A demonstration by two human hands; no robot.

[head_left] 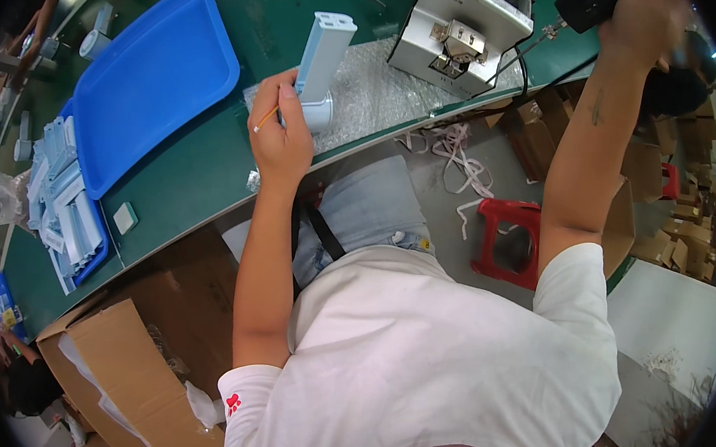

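I see the person's left hand [284, 139] closed around a pale blue part [325, 55], a tall rectangular column rising from a short round base, held roughly upright with a slight tilt near the front edge of a green table [179, 178]. A thin orange-tan stick [267, 118] pokes out between the fingers of that hand. Behind the part, bubble wrap [378, 89] covers the tabletop; I cannot tell whether the base touches it. The right hand [645, 29] is far out at the upper right, beside a black tool [587, 7] with a metal shaft pointing down and left; blur hides the fingers, so I cannot tell whether they grip it. Between the hands stands a light grey machine [431, 25]. To the left, a bare blue tray [158, 78] lies next to a heap of pale blue pieces [59, 185] in a second blue tray [99, 263], with a small whitish block [125, 218] just beside it.
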